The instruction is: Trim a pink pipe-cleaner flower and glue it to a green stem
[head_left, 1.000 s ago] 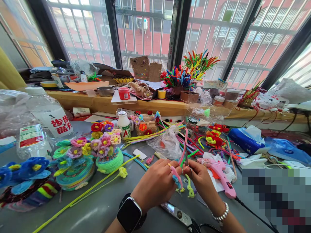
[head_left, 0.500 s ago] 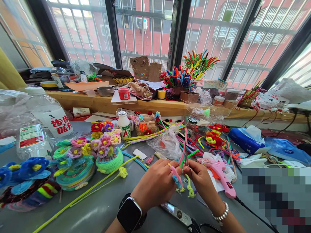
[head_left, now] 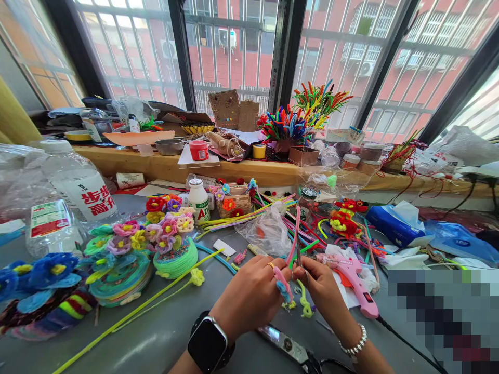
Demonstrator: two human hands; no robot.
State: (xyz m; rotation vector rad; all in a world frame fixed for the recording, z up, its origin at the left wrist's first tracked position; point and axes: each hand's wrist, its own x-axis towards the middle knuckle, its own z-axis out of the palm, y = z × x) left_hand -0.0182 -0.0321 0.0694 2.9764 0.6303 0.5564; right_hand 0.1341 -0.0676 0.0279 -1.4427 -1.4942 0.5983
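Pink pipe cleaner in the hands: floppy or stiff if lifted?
Probably stiffish: the pipe cleaner stands upright above the left hand and right hand unsupported. Likely bendable, since the flowers nearby keep curled shapes. Looks fuzzy, so hardly slippery.

Daylit barred windows (head_left: 234, 52); wooden sill (head_left: 163, 165); grey table (head_left: 163, 332); brick building (head_left: 421, 78) outside.
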